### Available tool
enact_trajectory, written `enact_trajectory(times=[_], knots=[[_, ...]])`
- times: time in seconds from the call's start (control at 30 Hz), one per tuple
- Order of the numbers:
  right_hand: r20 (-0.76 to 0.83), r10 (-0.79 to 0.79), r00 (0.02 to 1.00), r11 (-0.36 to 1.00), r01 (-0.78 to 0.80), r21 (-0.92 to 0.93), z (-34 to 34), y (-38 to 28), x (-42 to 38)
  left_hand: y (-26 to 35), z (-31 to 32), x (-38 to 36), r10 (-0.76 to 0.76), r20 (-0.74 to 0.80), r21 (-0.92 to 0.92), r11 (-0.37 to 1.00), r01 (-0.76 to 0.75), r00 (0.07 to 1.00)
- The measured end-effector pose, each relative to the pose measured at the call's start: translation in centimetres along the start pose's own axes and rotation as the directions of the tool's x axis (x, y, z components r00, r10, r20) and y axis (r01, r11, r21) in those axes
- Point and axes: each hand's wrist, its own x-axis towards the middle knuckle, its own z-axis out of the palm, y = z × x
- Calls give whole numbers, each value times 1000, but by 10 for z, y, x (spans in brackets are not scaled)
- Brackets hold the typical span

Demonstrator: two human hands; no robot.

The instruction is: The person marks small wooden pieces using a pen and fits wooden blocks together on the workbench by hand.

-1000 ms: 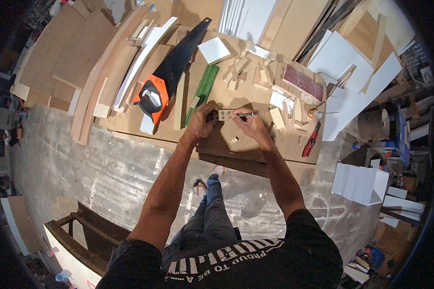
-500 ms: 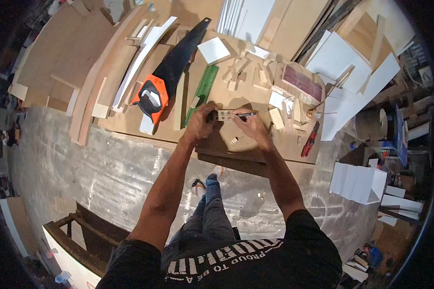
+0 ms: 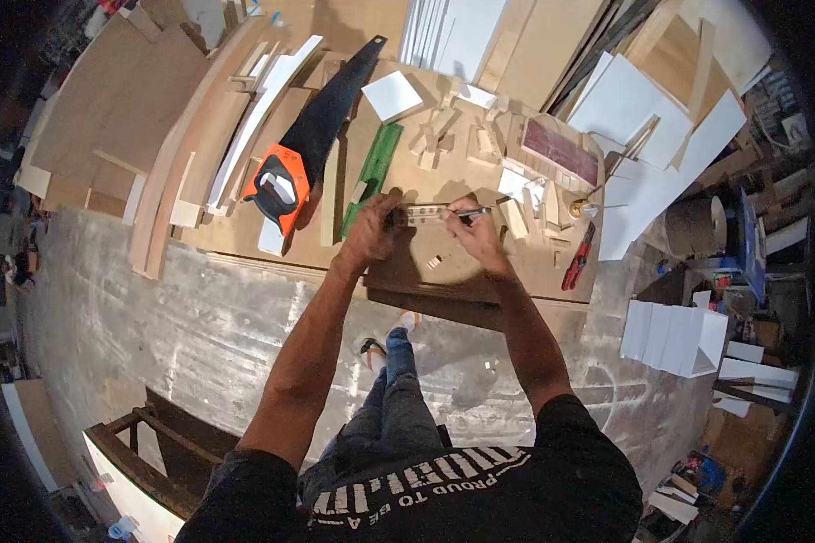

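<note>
My left hand (image 3: 371, 230) is closed on the left end of a small light strip with dark marks (image 3: 423, 214), held over the wooden table (image 3: 308, 262). At the strip's right end, my right hand (image 3: 473, 233) pinches a dark pen-like tool (image 3: 471, 213) that points right. Left of my left hand lies a green piece (image 3: 376, 163). Below the strip a small pale piece (image 3: 436, 262) rests on the table.
An orange-handled saw (image 3: 285, 185) lies at the left among long boards (image 3: 204, 149). Wood offcuts (image 3: 487, 145), a sanding block with a dark red top (image 3: 561, 149) and a red cutter (image 3: 579, 258) are at the right. White sheets (image 3: 625, 113) stand beyond.
The table and its objects appear slightly further left in the view. My right hand has shifted a little right along the strip, with the pen-like tool.
</note>
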Motion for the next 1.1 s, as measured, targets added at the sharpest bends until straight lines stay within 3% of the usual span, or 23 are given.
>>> enact_trajectory(times=[0.1,0.13,0.17,0.27,0.37,0.47,0.57,0.67,0.73,0.8,0.93,1.1], knots=[[50,93,994,992,-88,-92,-1,2,-2,0,7,0,-6,7,-11,1000,6,1000],[-8,-39,999,988,37,-151,2,8,-3,2,7,0,-15,17,-4,1000,15,1000],[-11,-12,1000,992,10,-124,3,10,-5,5,7,3,-21,25,5,1000,20,999],[-11,60,998,996,-61,-65,4,11,-8,2,16,6,95,-54,155,984,-86,994],[-18,76,997,995,-77,-62,6,9,-6,13,20,8,66,-50,295,954,-48,997],[-18,5,1000,994,-7,-111,4,8,-3,1,24,22,132,140,171,973,-155,981],[-12,2,1000,990,-3,-139,5,-9,5,-12,29,19,237,22,183,954,-237,971],[-29,21,999,992,-25,-126,9,-11,4,-20,30,22,261,174,219,930,-296,950],[-34,-41,999,986,34,-165,12,-5,7,-12,27,22,242,103,190,947,-258,965],[-59,5,998,981,-17,-195,11,1,4,-16,26,22,275,62,82,957,-279,960],[-109,24,994,989,-39,-140,9,16,-3,-24,31,21,222,68,151,962,-230,973],[-63,47,997,994,-53,-97,9,11,-4,-19,28,20,190,99,153,967,-204,977]])
